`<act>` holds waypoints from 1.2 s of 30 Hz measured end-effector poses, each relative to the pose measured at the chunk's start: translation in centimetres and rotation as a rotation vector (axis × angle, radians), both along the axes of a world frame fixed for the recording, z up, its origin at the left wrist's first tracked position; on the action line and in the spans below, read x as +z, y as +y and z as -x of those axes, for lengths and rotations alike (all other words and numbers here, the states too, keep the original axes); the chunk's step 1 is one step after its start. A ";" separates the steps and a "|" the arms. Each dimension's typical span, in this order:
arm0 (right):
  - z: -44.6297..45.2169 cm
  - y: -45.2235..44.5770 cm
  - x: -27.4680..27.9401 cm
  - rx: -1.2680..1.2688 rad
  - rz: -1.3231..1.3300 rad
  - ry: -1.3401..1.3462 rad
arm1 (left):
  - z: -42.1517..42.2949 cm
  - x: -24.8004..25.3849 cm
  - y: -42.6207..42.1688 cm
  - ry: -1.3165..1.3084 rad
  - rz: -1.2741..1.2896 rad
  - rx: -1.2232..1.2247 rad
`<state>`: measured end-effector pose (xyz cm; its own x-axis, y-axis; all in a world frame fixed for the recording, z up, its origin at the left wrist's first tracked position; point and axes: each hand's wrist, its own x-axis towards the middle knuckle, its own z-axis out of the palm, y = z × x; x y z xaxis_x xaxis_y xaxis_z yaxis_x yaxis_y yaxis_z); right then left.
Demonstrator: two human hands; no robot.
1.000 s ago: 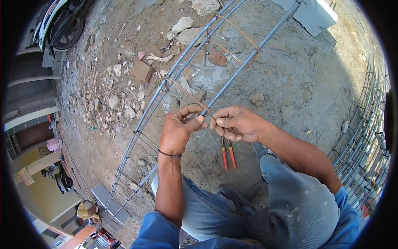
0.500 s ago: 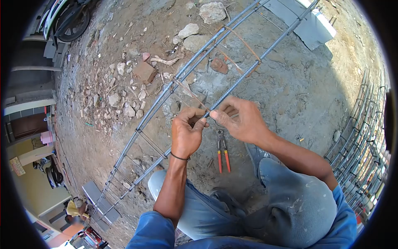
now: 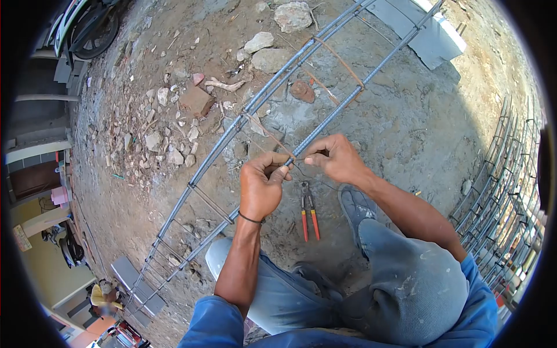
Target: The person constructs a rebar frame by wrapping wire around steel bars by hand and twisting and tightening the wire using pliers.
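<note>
A long rebar cage (image 3: 325,125) runs diagonally in front of me, with a rusty stirrup (image 3: 268,134) crossing between its bars. My left hand (image 3: 262,182) is closed around the near bar where that stirrup meets it, thumb and fingertips pinching there. Just right of the joint, my right hand (image 3: 341,162) pinches a thin tie wire (image 3: 300,159) that comes off the bar. Part of the wire hangs in a dark loop below the fingers. Pincers with red and yellow handles (image 3: 310,216) lie on the ground below my hands, jaws toward the cage.
Grey blocks (image 3: 436,43) sit under the cage's far end, and another slab (image 3: 130,278) under its lower left. Rubble (image 3: 174,153) covers the ground beyond. More rebar cages (image 3: 499,185) are stacked at right. A person (image 3: 103,296) is at lower left; a motorbike wheel (image 3: 96,32) stands upper left.
My right hand has drawn back slightly to the right from the joint, and the wire now shows between it and the bar. My left hand stays in place.
</note>
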<state>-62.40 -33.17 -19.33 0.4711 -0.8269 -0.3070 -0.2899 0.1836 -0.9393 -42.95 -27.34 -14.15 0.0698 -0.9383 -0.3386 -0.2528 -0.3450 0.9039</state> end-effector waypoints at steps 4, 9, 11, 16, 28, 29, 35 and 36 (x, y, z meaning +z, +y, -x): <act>-1.8 -0.5 0.5 -0.070 0.149 0.024 | -0.4 1.1 -0.5 0.017 -0.021 -0.009; -2.2 0.1 -0.6 -0.204 0.279 0.040 | 0.4 1.0 -1.3 -0.096 -0.008 0.036; -2.8 0.7 -0.9 -0.302 0.180 -0.021 | 0.3 0.9 -1.9 -0.047 -0.060 0.065; -3.9 1.3 -0.9 -0.511 0.166 -0.170 | 0.1 0.7 -2.1 -0.011 -0.080 0.047; -3.1 0.9 -0.9 -0.452 0.421 -0.127 | 0.5 1.0 -2.2 -0.023 -0.104 0.058; -2.0 1.0 -0.7 -0.476 0.444 -0.068 | 0.5 1.0 -2.1 -0.045 -0.094 0.073; 0.6 0.4 3.2 -0.511 0.642 -0.007 | -0.5 0.0 -2.6 -0.127 -0.123 -0.116; 0.6 0.1 3.9 -0.494 0.685 -0.032 | -0.5 0.1 -2.7 -0.123 -0.119 -0.117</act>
